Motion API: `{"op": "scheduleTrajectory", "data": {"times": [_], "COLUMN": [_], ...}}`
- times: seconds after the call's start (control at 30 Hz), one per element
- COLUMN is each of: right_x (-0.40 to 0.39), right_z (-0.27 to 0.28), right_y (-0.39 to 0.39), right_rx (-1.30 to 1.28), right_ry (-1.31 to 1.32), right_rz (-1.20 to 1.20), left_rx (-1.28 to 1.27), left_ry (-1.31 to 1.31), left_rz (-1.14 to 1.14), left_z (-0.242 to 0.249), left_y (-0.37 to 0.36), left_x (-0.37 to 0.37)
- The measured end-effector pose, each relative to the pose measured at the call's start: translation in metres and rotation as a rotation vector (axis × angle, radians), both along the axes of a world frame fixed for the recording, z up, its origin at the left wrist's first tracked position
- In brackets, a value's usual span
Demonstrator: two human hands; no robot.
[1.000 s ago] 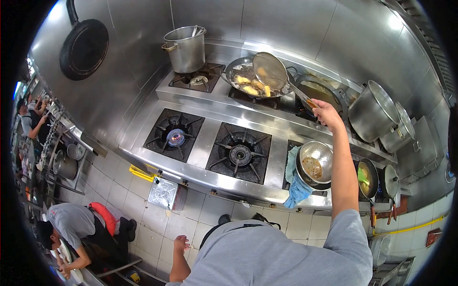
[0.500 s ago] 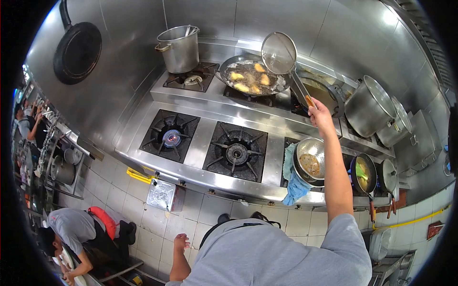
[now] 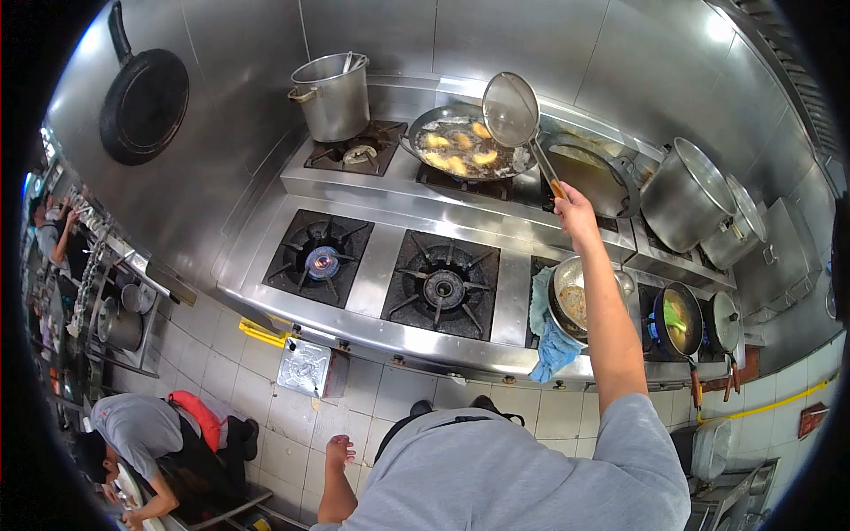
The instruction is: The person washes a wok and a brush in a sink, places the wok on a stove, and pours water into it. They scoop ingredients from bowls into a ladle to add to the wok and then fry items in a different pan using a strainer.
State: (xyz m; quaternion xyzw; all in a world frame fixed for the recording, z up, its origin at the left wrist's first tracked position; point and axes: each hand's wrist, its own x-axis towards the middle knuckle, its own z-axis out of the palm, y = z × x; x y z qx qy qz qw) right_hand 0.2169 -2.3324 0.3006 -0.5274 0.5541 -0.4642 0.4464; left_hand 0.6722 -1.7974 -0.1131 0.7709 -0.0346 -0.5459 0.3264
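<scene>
My right hand (image 3: 575, 213) is closed round the wooden-ended handle of a round mesh strainer (image 3: 511, 108). The strainer is held up and tilted over the right edge of a wok (image 3: 409, 147) of bubbling oil. Several golden pieces of food (image 3: 484, 157) float in that oil. Low at my side hangs my left hand (image 3: 339, 450), its fingers loosely apart and holding nothing. Below my right forearm, a metal bowl or pan (image 3: 569, 301), partly hidden, sits beside a blue cloth (image 3: 555, 347).
A burner (image 3: 321, 263) at the front left is lit. Tall pots (image 3: 332, 102) stand at the back left and right. A frying pan (image 3: 677, 320) with green food sits over a flame at right, next to a lidded pan (image 3: 724, 323). Another person (image 3: 150, 434) bends over at lower left.
My right hand and the strainer have shifted slightly left and down in the view. The golden pieces have drifted about in the oil. My left hand stays low at my side.
</scene>
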Motion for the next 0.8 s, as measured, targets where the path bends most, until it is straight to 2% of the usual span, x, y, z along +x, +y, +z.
{"op": "scheduleTrajectory", "data": {"times": [0.23, 0.37, 0.43, 0.6, 0.8], "right_x": [0.024, 0.031, 0.030, 0.052, 0.058], "right_z": [-0.019, -0.045, -0.057, -0.048, -0.031], "right_y": [-0.029, -0.068, -0.093, -0.104, -0.084], "right_rx": [-0.059, -0.210, -0.262, -0.157, -0.213], "right_ry": [0.157, 0.233, 0.528, 0.522, 0.462], "right_rz": [-0.017, -0.015, -0.001, 0.004, 0.054], "left_rx": [0.004, -0.008, 0.023, 0.037, 0.018], "left_ry": [-0.008, 0.009, 0.021, 0.007, -0.005], "left_rz": [0.056, 0.068, 0.072, 0.081, 0.116], "left_z": [0.005, 0.002, 0.003, 0.007, 0.011], "left_y": [0.009, 0.022, 0.026, 0.029, 0.034], "left_x": [-0.006, -0.007, -0.009, -0.005, -0.008]}}
